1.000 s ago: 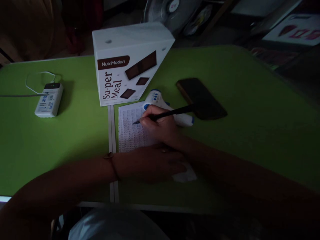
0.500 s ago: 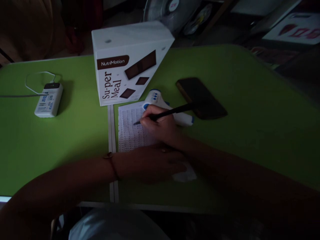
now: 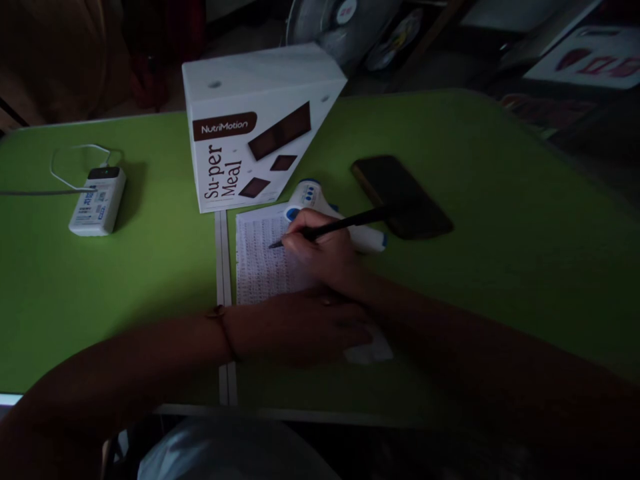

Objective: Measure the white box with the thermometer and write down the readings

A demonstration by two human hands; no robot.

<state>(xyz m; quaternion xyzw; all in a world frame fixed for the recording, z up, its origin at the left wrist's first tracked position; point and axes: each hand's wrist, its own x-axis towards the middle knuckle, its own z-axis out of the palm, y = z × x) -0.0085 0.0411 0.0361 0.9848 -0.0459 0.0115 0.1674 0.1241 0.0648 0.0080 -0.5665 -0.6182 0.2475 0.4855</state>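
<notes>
My right hand [image 3: 323, 250] is closed around a black pen [image 3: 347, 222], its tip resting on a sheet of paper [image 3: 257, 263] filled with rows of small handwriting. Across the lower part of that sheet lies my left hand [image 3: 300, 327], flat, fingers stretched to the right and partly under my right wrist. A corner of the paper [image 3: 375, 350] shows past those fingers. Just behind my right hand is a white and blue infrared thermometer [image 3: 305, 195], its handle partly covered by the hand and pen.
A white NutriMotion box [image 3: 223, 100] stands behind the paper. To the right lies a dark phone [image 3: 400, 197]. A white power bank [image 3: 97, 203] with a cable sits at left. The green table [image 3: 165, 267] has a pale seam [image 3: 223, 267]. A fan [image 3: 340, 27] is beyond.
The pen tip has shifted very slightly to the right along the paper, with my right hand. My left hand stays in place.
</notes>
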